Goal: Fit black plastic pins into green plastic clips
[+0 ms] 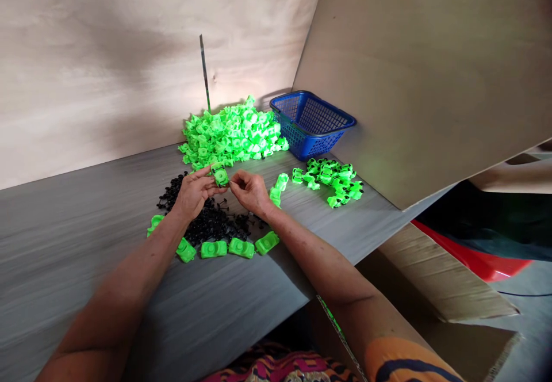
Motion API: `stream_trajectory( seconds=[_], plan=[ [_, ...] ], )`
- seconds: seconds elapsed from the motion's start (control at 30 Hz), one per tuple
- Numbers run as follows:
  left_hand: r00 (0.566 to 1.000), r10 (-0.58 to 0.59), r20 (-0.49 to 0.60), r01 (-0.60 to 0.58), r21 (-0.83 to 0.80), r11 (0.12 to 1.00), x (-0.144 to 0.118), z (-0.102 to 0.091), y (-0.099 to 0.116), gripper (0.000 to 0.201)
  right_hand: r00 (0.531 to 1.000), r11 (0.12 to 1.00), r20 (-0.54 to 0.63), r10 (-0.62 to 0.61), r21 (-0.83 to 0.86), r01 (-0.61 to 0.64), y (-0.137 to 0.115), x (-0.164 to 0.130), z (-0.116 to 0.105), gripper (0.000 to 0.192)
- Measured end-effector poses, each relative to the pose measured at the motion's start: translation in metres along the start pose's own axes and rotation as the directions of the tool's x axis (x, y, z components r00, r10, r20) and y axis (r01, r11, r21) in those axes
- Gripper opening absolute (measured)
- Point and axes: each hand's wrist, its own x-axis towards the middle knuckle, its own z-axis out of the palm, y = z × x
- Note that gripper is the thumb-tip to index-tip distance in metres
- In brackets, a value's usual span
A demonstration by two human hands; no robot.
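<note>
Your left hand [196, 193] is holding a green toy car body [220, 176], palm up, with black parts showing on it, above the middle of the bench [99, 198]. Your right hand [250, 191] is keeping a narrow pinch just beside the car; I cannot tell whether its fingertips are gripping a small part.

Beneath your hands a heap of black axle pieces [215, 224] is spreading, partly hidden by them. A curved row of green bodies [213, 249] is lying between that heap and the bench's near edge, and your left forearm is covering part of it. Beside your right wrist, two green bodies [278, 190] are lying close together.

Farther right, green cars with black parts [334, 176] are clustering near the bench's right edge. A big green pile [233, 134] is resting along the back edge, and a blue basket [313, 123] is standing beside it, filling the back right corner.
</note>
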Motion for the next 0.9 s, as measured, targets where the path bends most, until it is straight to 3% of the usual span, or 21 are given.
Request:
stream_trajectory(
  seconds=[0.43,0.9],
  plan=[
    [0.998,0.016,0.062,-0.019,0.044,0.999,-0.004,0.004,0.001,0.063,0.997,0.998,-0.061,-0.037,-0.055,0.034,-0.001,-0.002,0.003,0.017],
    [1.0,0.021,-0.008,-0.02,0.107,0.994,-0.008,0.011,0.005,0.061,0.994,0.989,-0.059,-0.095,-0.116,0.088,0.002,-0.002,0.002,0.017]
  ],
)
